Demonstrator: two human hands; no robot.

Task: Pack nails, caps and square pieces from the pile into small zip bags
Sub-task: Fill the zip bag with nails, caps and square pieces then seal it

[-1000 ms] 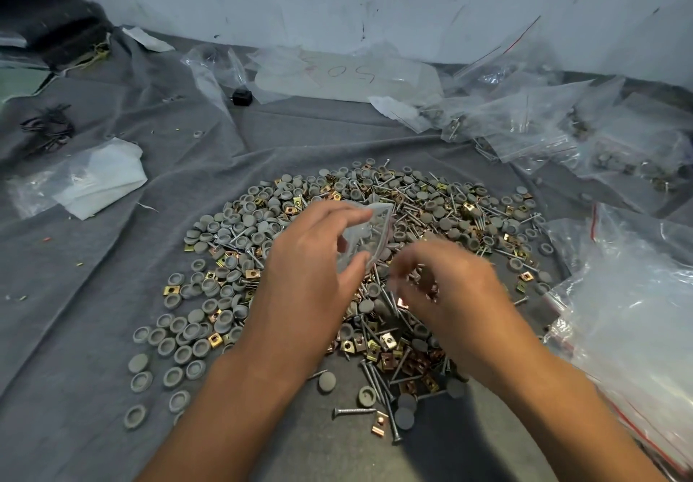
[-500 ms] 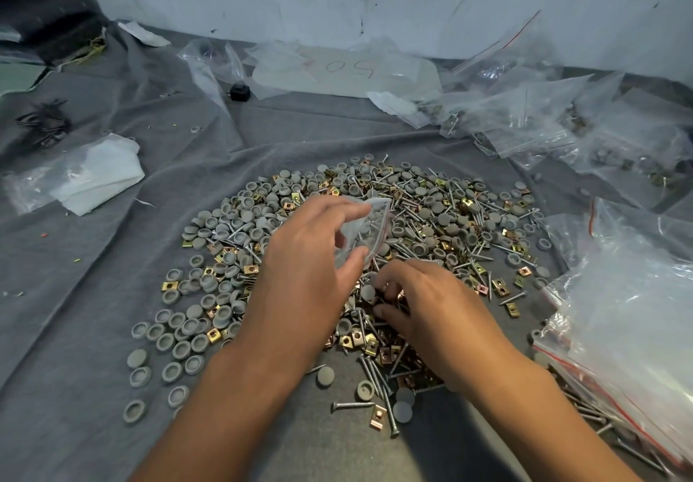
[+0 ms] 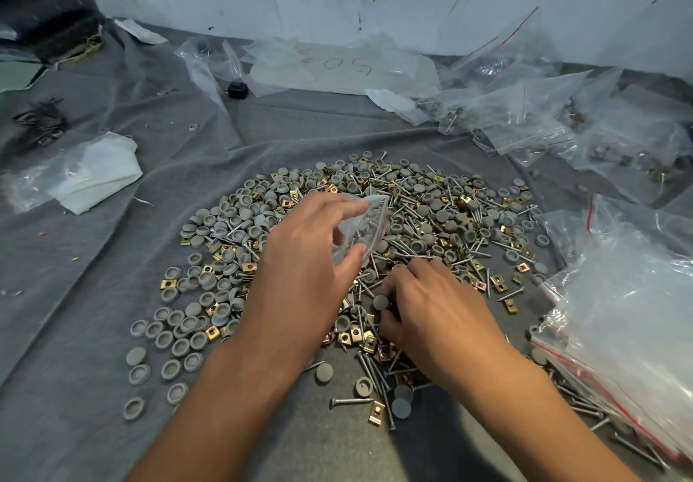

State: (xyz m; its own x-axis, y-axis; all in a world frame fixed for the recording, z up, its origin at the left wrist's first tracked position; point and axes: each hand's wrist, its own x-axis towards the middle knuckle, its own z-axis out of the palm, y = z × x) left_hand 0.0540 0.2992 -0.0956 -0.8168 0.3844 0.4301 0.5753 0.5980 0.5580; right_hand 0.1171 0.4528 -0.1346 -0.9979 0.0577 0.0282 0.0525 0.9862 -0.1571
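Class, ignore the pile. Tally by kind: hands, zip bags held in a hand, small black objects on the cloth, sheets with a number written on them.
Hands: 2 (left hand, right hand)
Zip bag: 1
Black object: 1
Sheet: 1
Total: 5

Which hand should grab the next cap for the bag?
Right. The right hand is already down in the pile, fingers at a grey cap; the left hand is holding the zip bag.

Two bare forearms, no sleeves, bare hands (image 3: 300, 256), no rings
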